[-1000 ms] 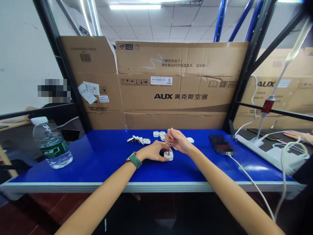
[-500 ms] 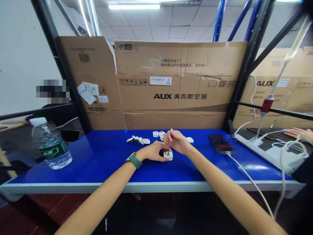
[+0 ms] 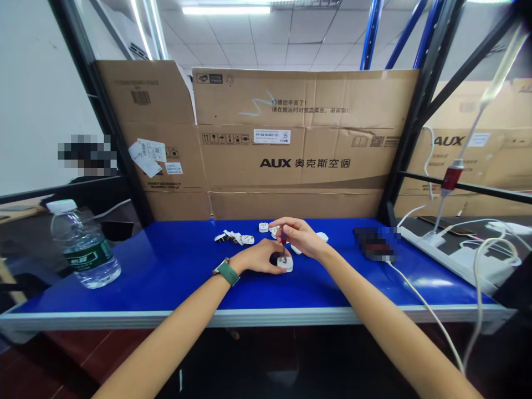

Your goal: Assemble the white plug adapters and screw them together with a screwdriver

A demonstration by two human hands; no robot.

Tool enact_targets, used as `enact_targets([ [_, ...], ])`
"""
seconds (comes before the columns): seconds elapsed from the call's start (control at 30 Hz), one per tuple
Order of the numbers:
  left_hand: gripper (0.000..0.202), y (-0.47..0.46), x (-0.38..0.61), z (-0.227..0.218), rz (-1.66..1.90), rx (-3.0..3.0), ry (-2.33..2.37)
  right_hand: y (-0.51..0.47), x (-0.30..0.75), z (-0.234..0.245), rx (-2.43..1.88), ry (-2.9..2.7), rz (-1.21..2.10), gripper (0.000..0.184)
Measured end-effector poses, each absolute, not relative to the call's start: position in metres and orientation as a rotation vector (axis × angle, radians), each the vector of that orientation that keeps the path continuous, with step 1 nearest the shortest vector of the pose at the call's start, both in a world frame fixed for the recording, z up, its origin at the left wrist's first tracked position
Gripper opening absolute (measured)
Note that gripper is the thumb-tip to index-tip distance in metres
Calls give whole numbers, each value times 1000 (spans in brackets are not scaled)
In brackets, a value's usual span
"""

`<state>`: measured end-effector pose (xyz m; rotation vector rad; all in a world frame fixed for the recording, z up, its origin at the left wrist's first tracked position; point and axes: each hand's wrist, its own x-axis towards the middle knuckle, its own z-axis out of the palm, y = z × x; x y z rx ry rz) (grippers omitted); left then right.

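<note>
A: Where was the white plug (image 3: 285, 265)?
B: Flat on the blue bench (image 3: 166, 269), the left hand (image 3: 260, 258) gripping it steady. The right hand (image 3: 302, 237) pinched a screwdriver (image 3: 284, 246) upright into its top, likely for straight pressure. Loose plugs (image 3: 239, 238) lay just behind it.

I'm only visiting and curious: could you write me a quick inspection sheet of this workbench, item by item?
Surface: blue tabletop, smooth, pale front edge.
Things in hand: white plug lying on the tabletop; small screwdriver, red handle, standing tip-down on it.
Clutter: loose white plug parts behind the hands; water bottle upright at the left; blurred dark item at the right.
Hands: left hand grips the plug; right hand pinches the screwdriver.
Cables: white cable runs off the front edge; power strip with more leads lies further right.
Surroundings: cardboard boxes behind the bench; black rack post beside them.
</note>
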<state>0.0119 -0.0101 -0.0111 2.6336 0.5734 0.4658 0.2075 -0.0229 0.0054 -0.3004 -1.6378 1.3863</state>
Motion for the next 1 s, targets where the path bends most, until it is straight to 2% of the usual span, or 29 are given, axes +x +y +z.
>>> enact_targets([
  [0.13,33,-10,12,-11,469,2630,572,-21,207,6,-310,-1606,1354,28],
  [0.57,34,-10,11,-12,469,2616,557,-23,209,10,-279,-1622,1382,36],
  [0.83,28,-8,12,-14,473,2622,558,-31,201,9,-258,-1470,1464,26],
  [1.0,31,-9,12,-13,467,2611,548,-25,200,2,-277,-1531,1381,32],
])
